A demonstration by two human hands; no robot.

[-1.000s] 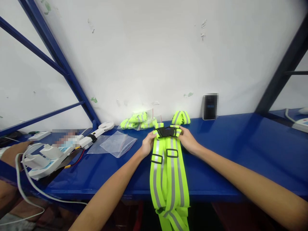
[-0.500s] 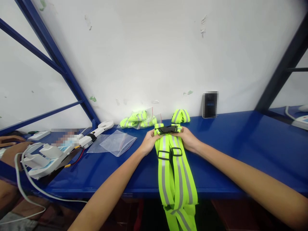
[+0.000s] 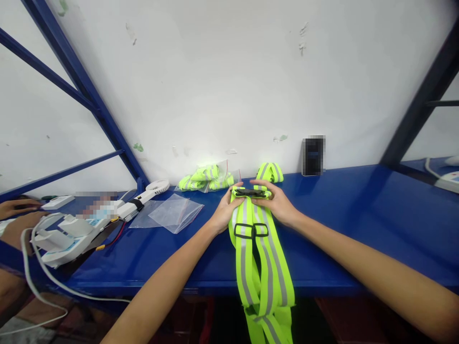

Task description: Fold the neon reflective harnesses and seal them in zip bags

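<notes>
Both thumbs have risen over the black buckle (image 3: 251,192), which now shows tipped flatter than half a second ago. The left hand (image 3: 224,212) and right hand (image 3: 276,205) pinch the top end of the neon reflective strap vest (image 3: 256,258) from either side, fingers curled beneath. That grip keeps the end on the blue workbench (image 3: 358,215) near the wall, though the long straps hang over its front edge.

Both hands (image 3: 251,208) gripping reflective straps (image 3: 263,267), blue shelf (image 3: 340,229)
</notes>
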